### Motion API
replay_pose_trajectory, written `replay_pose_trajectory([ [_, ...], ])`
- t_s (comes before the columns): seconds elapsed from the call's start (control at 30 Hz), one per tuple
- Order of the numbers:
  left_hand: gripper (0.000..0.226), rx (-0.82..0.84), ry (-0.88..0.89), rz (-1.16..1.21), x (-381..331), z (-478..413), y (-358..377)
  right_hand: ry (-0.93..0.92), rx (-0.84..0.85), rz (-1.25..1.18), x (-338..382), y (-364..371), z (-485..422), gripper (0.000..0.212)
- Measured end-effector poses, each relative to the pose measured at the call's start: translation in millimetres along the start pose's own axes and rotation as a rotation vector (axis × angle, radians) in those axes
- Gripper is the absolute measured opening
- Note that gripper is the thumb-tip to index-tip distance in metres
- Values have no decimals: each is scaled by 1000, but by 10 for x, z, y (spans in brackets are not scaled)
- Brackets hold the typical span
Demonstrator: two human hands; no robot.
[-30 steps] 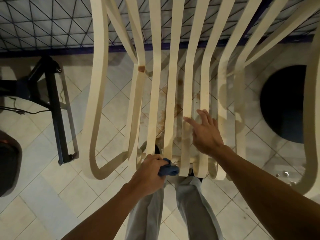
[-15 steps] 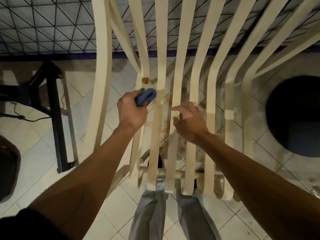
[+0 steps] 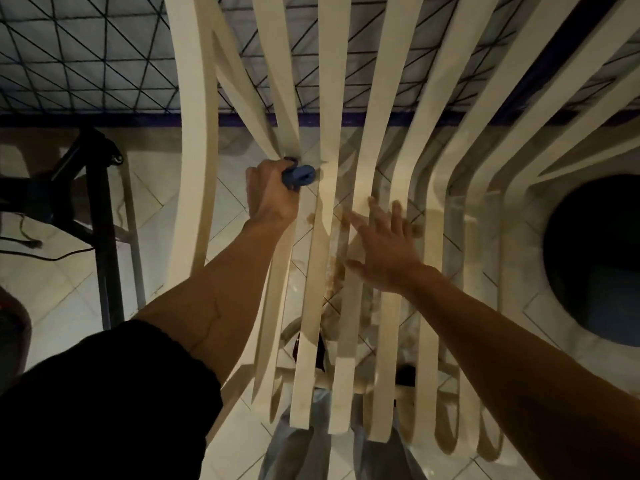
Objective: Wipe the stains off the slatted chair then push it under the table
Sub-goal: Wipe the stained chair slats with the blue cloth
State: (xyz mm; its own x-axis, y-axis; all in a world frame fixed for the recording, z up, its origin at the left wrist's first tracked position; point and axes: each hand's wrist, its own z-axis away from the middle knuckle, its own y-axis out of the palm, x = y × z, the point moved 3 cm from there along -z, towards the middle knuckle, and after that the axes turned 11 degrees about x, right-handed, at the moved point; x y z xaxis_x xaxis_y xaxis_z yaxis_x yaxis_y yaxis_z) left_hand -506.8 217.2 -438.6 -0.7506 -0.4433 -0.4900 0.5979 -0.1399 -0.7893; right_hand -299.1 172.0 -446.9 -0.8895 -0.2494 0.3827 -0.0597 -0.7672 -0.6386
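One bunched blue cloth (image 3: 299, 174), two hands, one cream slatted wooden chair (image 3: 381, 98).
A black metal stand (image 3: 104, 237) is at far left. The left hand (image 3: 270, 192) clenches the cloth against a slat. Brown stains (image 3: 336, 271) mark the middle slats, and the blurred right hand (image 3: 388, 251) spreads relaxed fingers over them. The chair stands on pale tiles.

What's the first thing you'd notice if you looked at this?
The pale curved slats of the chair fill the middle of the view. At upper centre the left hand grips a blue cloth at the slats, while the right hand spreads open beside brown stains.
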Motion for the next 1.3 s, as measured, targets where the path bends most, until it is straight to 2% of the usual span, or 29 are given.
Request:
replay_pose_trajectory([
  [0.1,36,86,8,-33,-52,126,-4,-13,2,45,-40,26,-12,88],
  [0.37,36,203,-13,-184,43,301,3,-5,12,72,-38,29,-17,84],
  [0.5,25,138,-42,-105,-59,224,-84,-3,8,87,-60,40,-14,83],
  [0.67,31,29,-66,-36,-198,161,-63,-17,1,83,-81,46,-24,83],
  [1.03,39,308,-106,-292,-77,463,81,11,23,103,-69,45,-31,84],
  [1.17,32,246,-79,-221,-81,354,68,3,11,99,-91,52,-39,84],
  [1.3,39,184,-29,-300,-227,100,24,-14,4,100,-100,52,-44,82],
])
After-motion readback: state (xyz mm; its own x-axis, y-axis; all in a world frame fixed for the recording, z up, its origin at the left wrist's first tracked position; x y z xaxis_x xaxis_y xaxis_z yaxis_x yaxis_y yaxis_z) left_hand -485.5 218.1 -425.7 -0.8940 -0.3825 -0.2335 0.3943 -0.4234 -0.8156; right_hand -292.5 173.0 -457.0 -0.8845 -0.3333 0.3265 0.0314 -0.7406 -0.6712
